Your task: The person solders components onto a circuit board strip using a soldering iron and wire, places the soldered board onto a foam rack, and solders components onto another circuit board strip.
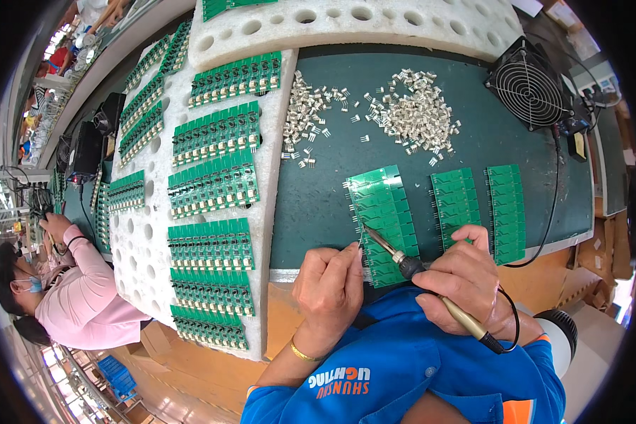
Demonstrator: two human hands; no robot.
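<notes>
My right hand (466, 272) grips a soldering iron (408, 266) by its dark grip. The iron slants up to the left, and its tip meets the left part of a green circuit board panel (389, 205). My left hand (326, 286) is closed in a pinch at the panel's lower left edge. From its fingertips a thin strand of solder wire (361, 237) runs up close to the iron's tip. The panel lies flat at the table's front edge, with small pins sticking out along its left side. Two more green panels (456, 205) (507, 212) lie to its right.
Loose white connectors (413, 113) lie in two heaps at the back. A fan (530, 88) stands back right; the iron's cable (555, 191) runs down there. White foam (265, 240) on the left carries rows of populated boards (212, 244). A co-worker in pink (85, 297) works far left.
</notes>
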